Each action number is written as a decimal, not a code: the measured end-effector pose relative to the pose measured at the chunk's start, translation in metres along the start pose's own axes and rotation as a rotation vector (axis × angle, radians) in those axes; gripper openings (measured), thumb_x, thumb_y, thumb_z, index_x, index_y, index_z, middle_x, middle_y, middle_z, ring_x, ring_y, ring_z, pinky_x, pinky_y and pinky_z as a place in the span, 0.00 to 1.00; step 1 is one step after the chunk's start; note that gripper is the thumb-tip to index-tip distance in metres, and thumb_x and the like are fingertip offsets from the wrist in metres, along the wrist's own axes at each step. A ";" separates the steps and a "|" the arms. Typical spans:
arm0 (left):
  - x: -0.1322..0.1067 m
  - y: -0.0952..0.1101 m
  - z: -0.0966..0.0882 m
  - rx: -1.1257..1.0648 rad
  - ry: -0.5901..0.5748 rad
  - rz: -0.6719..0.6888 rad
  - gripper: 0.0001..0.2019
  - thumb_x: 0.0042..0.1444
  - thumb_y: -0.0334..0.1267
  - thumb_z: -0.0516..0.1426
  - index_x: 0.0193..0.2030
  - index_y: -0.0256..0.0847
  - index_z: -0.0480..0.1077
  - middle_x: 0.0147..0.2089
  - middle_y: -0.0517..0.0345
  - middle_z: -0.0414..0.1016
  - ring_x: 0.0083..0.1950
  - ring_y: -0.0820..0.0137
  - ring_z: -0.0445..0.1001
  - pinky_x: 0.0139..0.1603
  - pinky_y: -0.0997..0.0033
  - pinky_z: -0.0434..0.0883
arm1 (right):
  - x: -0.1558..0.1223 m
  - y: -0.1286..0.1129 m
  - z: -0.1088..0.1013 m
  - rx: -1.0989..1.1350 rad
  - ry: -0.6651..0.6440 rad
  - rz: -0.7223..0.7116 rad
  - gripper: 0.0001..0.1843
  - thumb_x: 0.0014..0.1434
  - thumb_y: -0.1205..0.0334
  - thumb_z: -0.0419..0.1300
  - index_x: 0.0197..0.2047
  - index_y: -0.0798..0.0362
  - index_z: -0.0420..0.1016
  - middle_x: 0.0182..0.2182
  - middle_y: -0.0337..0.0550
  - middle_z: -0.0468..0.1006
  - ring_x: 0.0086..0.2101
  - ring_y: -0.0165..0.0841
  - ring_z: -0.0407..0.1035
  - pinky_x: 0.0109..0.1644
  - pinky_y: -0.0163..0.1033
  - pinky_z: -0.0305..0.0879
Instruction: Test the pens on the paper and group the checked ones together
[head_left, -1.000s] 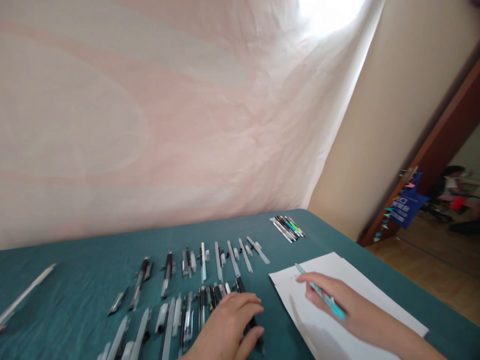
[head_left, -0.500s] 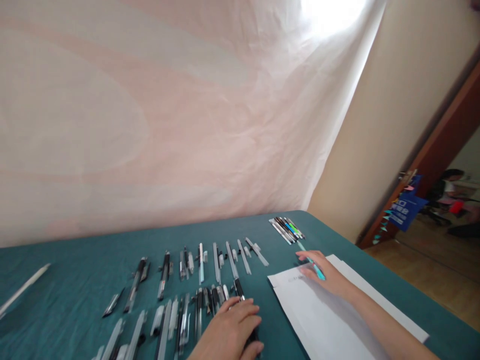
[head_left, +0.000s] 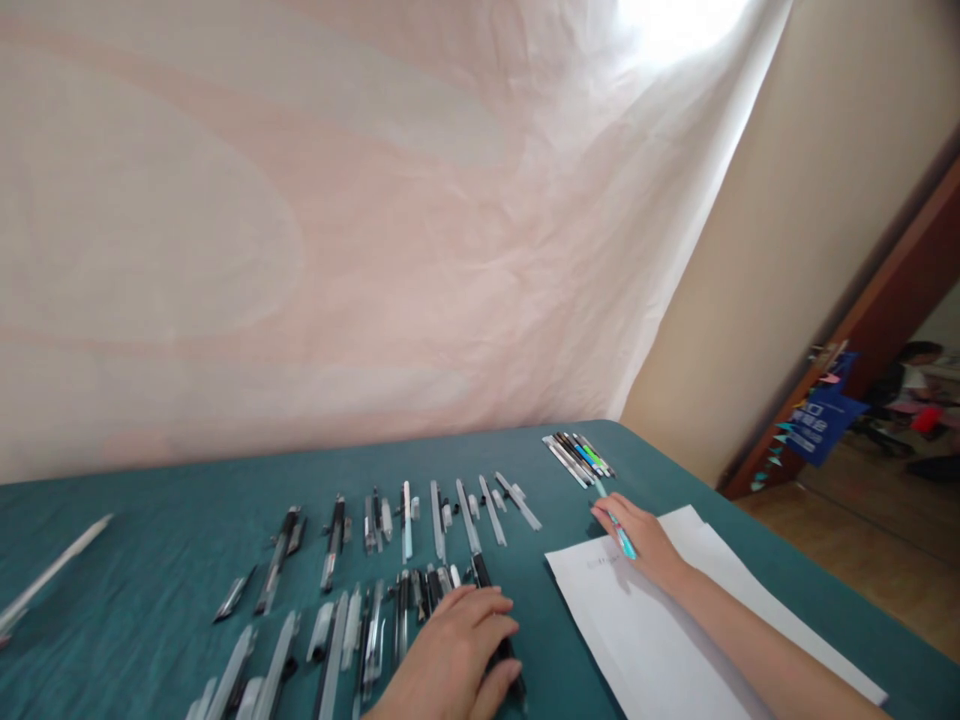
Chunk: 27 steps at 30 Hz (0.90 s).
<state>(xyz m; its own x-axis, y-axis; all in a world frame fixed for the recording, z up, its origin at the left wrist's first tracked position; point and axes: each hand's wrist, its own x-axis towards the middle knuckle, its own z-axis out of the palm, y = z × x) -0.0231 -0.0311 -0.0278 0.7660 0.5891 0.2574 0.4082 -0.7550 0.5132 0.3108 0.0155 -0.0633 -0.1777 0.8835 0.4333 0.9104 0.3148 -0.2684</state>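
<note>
In my right hand is a slim turquoise pen, held in a closed grip with one end pointing away. This hand is over the far edge of the white paper, which bears a small line of faint writing. My left hand lies palm down with its fingers loosely spread across a black pen on the table; part of that pen is hidden under the fingers. Close to the left hand is a near row of clear and black pens, some with caps beside them.
A green cloth covers the table. Behind are a far row of pens and a bundle of colored pens. One white pen-like stick lies at left. A pale curtain hangs behind; a person sits beyond the doorway.
My right hand has moved slightly away and to the left with the turquoise pen, toward the paper's far edge. My left hand stays on the black pen. The view has shifted a little.
</note>
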 end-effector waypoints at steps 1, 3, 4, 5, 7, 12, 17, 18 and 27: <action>0.000 0.000 0.000 0.003 0.002 -0.001 0.14 0.55 0.37 0.51 0.49 0.45 0.67 0.53 0.51 0.69 0.55 0.61 0.65 0.59 0.56 0.57 | 0.002 0.001 0.002 -0.002 0.000 -0.006 0.17 0.64 0.56 0.42 0.39 0.53 0.69 0.34 0.45 0.71 0.31 0.33 0.67 0.37 0.37 0.63; 0.000 -0.001 0.001 0.016 0.005 -0.001 0.14 0.55 0.37 0.51 0.49 0.44 0.67 0.53 0.51 0.69 0.55 0.61 0.65 0.58 0.56 0.57 | 0.008 0.003 0.005 0.000 0.000 -0.021 0.17 0.63 0.55 0.43 0.39 0.54 0.70 0.33 0.45 0.71 0.31 0.33 0.68 0.36 0.37 0.63; 0.000 -0.001 0.002 0.023 0.004 -0.001 0.14 0.55 0.37 0.51 0.49 0.44 0.67 0.53 0.51 0.69 0.55 0.61 0.65 0.58 0.56 0.57 | 0.011 0.003 0.007 0.003 0.001 -0.027 0.18 0.63 0.55 0.43 0.39 0.54 0.70 0.33 0.45 0.71 0.31 0.32 0.68 0.36 0.36 0.63; 0.000 -0.002 0.002 0.028 0.002 0.000 0.14 0.55 0.37 0.51 0.49 0.44 0.67 0.54 0.51 0.68 0.55 0.61 0.64 0.58 0.56 0.57 | 0.014 0.004 0.008 0.008 0.003 -0.032 0.18 0.63 0.55 0.44 0.39 0.53 0.71 0.33 0.45 0.71 0.31 0.32 0.68 0.37 0.36 0.63; 0.000 -0.003 0.003 0.032 -0.002 0.012 0.14 0.55 0.37 0.51 0.49 0.45 0.67 0.53 0.52 0.69 0.55 0.61 0.64 0.58 0.56 0.58 | 0.017 0.002 0.008 0.019 0.013 -0.033 0.17 0.62 0.54 0.45 0.39 0.53 0.72 0.33 0.44 0.72 0.31 0.32 0.68 0.37 0.36 0.64; 0.001 -0.004 0.003 0.037 0.027 0.049 0.13 0.54 0.37 0.52 0.47 0.43 0.68 0.51 0.51 0.71 0.54 0.60 0.65 0.58 0.56 0.59 | 0.017 -0.006 -0.004 0.055 0.085 0.012 0.20 0.62 0.53 0.45 0.49 0.53 0.69 0.37 0.47 0.72 0.37 0.36 0.67 0.43 0.40 0.62; 0.000 -0.004 0.003 0.037 0.019 0.058 0.14 0.55 0.36 0.52 0.49 0.44 0.67 0.52 0.52 0.70 0.55 0.60 0.65 0.59 0.55 0.58 | 0.007 -0.009 -0.020 0.489 0.057 0.331 0.26 0.61 0.47 0.42 0.43 0.56 0.72 0.27 0.43 0.72 0.26 0.32 0.67 0.30 0.36 0.64; 0.000 -0.004 0.003 0.036 0.015 0.061 0.15 0.55 0.36 0.52 0.50 0.45 0.67 0.53 0.52 0.70 0.55 0.60 0.65 0.59 0.55 0.57 | 0.003 -0.008 -0.022 0.565 0.027 0.402 0.26 0.59 0.45 0.44 0.38 0.56 0.74 0.23 0.41 0.72 0.22 0.31 0.65 0.28 0.35 0.62; -0.001 -0.005 0.006 0.043 -0.020 0.049 0.16 0.54 0.36 0.52 0.51 0.44 0.66 0.53 0.52 0.70 0.57 0.58 0.63 0.57 0.55 0.60 | -0.027 0.002 -0.015 0.732 0.107 0.577 0.17 0.54 0.48 0.51 0.32 0.55 0.69 0.17 0.36 0.67 0.19 0.31 0.62 0.24 0.36 0.59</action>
<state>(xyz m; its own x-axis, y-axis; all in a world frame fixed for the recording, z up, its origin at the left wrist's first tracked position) -0.0230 -0.0296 -0.0352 0.7954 0.5453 0.2645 0.3904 -0.7949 0.4645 0.3232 -0.0132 -0.0629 0.2967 0.9459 0.1317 0.3786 0.0101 -0.9255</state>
